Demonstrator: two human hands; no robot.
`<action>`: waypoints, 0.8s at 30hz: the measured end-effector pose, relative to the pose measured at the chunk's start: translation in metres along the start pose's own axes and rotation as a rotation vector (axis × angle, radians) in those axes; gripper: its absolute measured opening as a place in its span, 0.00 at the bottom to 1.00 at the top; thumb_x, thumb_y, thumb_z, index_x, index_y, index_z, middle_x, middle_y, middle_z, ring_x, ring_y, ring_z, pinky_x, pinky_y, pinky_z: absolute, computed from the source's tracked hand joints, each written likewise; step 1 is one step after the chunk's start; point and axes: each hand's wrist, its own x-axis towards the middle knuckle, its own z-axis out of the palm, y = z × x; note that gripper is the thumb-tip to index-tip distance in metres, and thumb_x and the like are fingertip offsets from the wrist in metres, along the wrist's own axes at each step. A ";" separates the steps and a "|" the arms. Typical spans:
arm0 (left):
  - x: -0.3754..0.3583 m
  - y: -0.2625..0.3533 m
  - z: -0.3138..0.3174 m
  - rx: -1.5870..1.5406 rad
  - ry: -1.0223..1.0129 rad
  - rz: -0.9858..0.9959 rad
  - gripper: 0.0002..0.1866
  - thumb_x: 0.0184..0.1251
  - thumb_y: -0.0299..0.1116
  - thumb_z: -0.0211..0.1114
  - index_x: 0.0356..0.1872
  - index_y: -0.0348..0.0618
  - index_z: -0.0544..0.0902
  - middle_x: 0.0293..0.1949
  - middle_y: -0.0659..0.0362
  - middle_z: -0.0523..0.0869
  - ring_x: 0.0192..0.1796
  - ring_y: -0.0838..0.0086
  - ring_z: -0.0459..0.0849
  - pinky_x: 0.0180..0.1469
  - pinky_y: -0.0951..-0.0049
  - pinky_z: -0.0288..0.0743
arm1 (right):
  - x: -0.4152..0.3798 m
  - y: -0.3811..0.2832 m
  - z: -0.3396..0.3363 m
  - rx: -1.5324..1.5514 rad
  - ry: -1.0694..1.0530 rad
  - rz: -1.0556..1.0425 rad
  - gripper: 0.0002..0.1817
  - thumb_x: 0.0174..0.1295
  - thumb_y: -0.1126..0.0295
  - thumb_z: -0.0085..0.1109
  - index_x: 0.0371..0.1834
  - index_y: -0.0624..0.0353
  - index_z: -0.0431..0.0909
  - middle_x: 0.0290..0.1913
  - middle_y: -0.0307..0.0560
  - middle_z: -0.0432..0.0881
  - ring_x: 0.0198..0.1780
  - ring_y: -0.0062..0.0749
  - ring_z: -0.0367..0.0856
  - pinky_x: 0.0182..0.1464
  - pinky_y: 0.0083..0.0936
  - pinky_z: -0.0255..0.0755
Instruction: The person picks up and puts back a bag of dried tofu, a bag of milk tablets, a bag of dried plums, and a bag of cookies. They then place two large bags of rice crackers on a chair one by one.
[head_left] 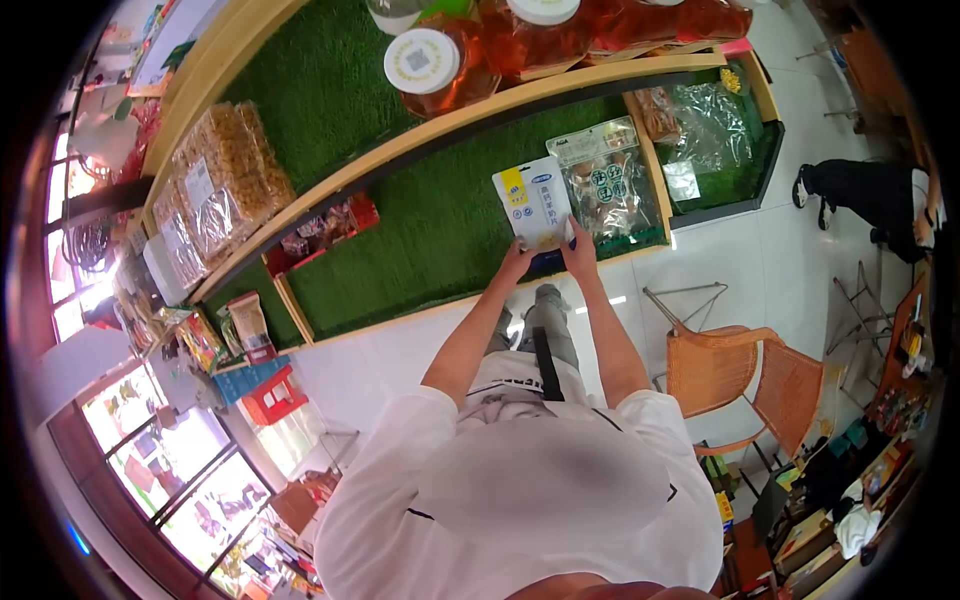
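Between my two hands is a white pouch (pixel 534 204) with a yellow patch and blue print, held upright over the green turf shelf (pixel 420 220). My left hand (pixel 517 258) grips its lower left corner, and my right hand (pixel 579 250) grips the lower right edge. Just right of the pouch lies a clear and green snack bag (pixel 608 184) with dark green lettering, close to my right fingers. A dark blue item, partly hidden, shows below the pouch between my hands.
Large jars of amber liquid (pixel 430 70) with white lids line the upper tier. Packs of puffed snacks (pixel 225 180) stand at the left. A red box (pixel 330 230) sits on the lower tier. Behind on the right are a wicker chair (pixel 715 370) and another person (pixel 870 195).
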 end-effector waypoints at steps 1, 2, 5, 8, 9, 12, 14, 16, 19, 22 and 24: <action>0.000 -0.009 0.003 0.028 0.003 0.016 0.35 0.61 0.42 0.58 0.69 0.44 0.58 0.62 0.52 0.70 0.60 0.64 0.71 0.58 0.61 0.66 | -0.008 0.001 0.000 -0.033 -0.002 0.000 0.34 0.51 0.76 0.58 0.66 0.56 0.64 0.53 0.67 0.73 0.55 0.56 0.72 0.56 0.39 0.67; 0.000 -0.017 0.006 0.055 0.006 0.032 0.35 0.62 0.43 0.57 0.69 0.45 0.59 0.62 0.52 0.71 0.60 0.65 0.71 0.58 0.61 0.67 | -0.019 0.001 0.000 -0.066 0.000 -0.005 0.34 0.51 0.76 0.58 0.66 0.57 0.64 0.55 0.67 0.72 0.57 0.56 0.70 0.58 0.39 0.66; -0.034 -0.012 0.004 0.219 -0.029 0.089 0.33 0.60 0.41 0.58 0.67 0.41 0.63 0.61 0.46 0.72 0.60 0.60 0.73 0.60 0.64 0.67 | -0.050 -0.009 -0.005 -0.111 0.031 -0.016 0.33 0.52 0.77 0.57 0.65 0.59 0.64 0.59 0.65 0.69 0.62 0.58 0.66 0.62 0.39 0.62; -0.054 -0.047 -0.004 0.502 0.020 0.192 0.31 0.57 0.36 0.58 0.63 0.36 0.66 0.59 0.38 0.72 0.61 0.51 0.72 0.63 0.61 0.66 | -0.080 0.000 -0.001 -0.061 -0.043 -0.005 0.33 0.50 0.76 0.57 0.65 0.56 0.66 0.62 0.63 0.67 0.65 0.57 0.61 0.67 0.42 0.56; -0.068 -0.051 -0.011 0.449 -0.046 0.234 0.30 0.55 0.35 0.57 0.61 0.35 0.68 0.57 0.38 0.73 0.60 0.50 0.72 0.62 0.59 0.67 | -0.088 0.009 -0.001 -0.079 -0.097 -0.088 0.33 0.49 0.77 0.58 0.64 0.57 0.66 0.62 0.61 0.67 0.65 0.56 0.62 0.68 0.42 0.54; -0.089 -0.097 -0.027 0.447 0.071 0.344 0.26 0.54 0.35 0.57 0.56 0.37 0.72 0.52 0.37 0.76 0.55 0.50 0.76 0.57 0.58 0.71 | -0.108 0.014 -0.003 -0.182 -0.231 -0.171 0.32 0.50 0.77 0.60 0.63 0.57 0.68 0.65 0.61 0.64 0.67 0.54 0.61 0.68 0.40 0.56; -0.109 -0.101 -0.054 0.491 -0.069 0.206 0.25 0.57 0.36 0.56 0.57 0.41 0.74 0.53 0.39 0.77 0.55 0.51 0.76 0.58 0.59 0.70 | -0.114 0.009 0.001 -0.216 -0.322 -0.049 0.33 0.50 0.77 0.60 0.64 0.60 0.66 0.71 0.58 0.53 0.69 0.54 0.57 0.68 0.38 0.57; -0.136 -0.118 -0.082 0.424 0.101 0.279 0.24 0.57 0.36 0.55 0.57 0.42 0.74 0.52 0.41 0.78 0.54 0.51 0.77 0.57 0.58 0.71 | -0.114 0.010 0.005 -0.303 -0.349 -0.085 0.34 0.50 0.76 0.60 0.64 0.62 0.64 0.71 0.60 0.52 0.70 0.54 0.54 0.68 0.38 0.56; -0.174 -0.155 -0.128 0.286 0.264 0.259 0.24 0.58 0.36 0.55 0.57 0.43 0.74 0.50 0.44 0.80 0.54 0.51 0.77 0.57 0.58 0.71 | -0.106 0.016 0.013 -0.499 -0.410 0.016 0.37 0.49 0.67 0.61 0.66 0.62 0.61 0.71 0.62 0.53 0.71 0.54 0.53 0.68 0.39 0.55; -0.161 -0.269 -0.160 0.253 0.409 0.232 0.23 0.59 0.38 0.55 0.56 0.44 0.76 0.49 0.45 0.81 0.54 0.50 0.77 0.57 0.58 0.71 | -0.098 0.008 0.047 -0.706 -0.403 0.114 0.39 0.49 0.60 0.61 0.66 0.59 0.61 0.69 0.63 0.56 0.69 0.55 0.56 0.66 0.43 0.58; -0.205 -0.315 -0.184 0.046 0.539 0.139 0.22 0.59 0.39 0.56 0.54 0.44 0.77 0.48 0.44 0.81 0.53 0.50 0.78 0.56 0.58 0.71 | -0.115 -0.029 0.077 -0.815 -0.344 0.165 0.38 0.49 0.58 0.60 0.66 0.57 0.62 0.67 0.63 0.60 0.67 0.55 0.60 0.64 0.45 0.61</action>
